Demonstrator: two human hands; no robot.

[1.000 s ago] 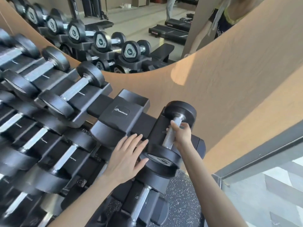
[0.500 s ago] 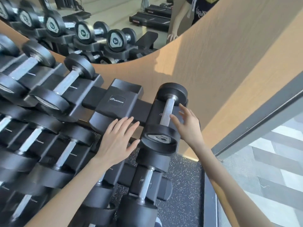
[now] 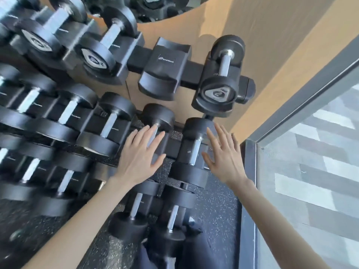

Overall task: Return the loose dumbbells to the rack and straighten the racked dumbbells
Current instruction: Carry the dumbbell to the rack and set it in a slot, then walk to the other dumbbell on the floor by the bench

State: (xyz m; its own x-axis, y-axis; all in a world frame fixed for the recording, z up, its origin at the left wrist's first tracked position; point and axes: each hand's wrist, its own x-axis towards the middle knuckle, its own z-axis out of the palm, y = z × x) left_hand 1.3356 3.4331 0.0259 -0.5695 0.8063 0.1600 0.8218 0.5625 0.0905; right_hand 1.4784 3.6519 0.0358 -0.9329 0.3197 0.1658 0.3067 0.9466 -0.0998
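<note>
Both hands open over the right end of the black steel dumbbell rack (image 3: 136,61), middle tier.
The left hand (image 3: 139,156), fingers spread, lies over a black round-headed dumbbell with a bare metal handle (image 3: 157,116). The right hand (image 3: 225,160), equally spread, sits just right of the end dumbbell (image 3: 194,150). I cannot tell whether either hand is touching, and neither holds anything. The dumbbells look dense, rigid and heavy for their size. They are best gripped mid-handle, since the smooth heads offer little purchase. Farther up, a small black dumbbell (image 3: 224,66) fills the rightmost cradle beside an empty black moulded cradle (image 3: 165,68). Speckled black rubber floor (image 3: 217,206) lies below, a tan wooden wall panel (image 3: 272,35) stands behind, and a grey-framed glass partition (image 3: 310,171) closes the right.
</note>
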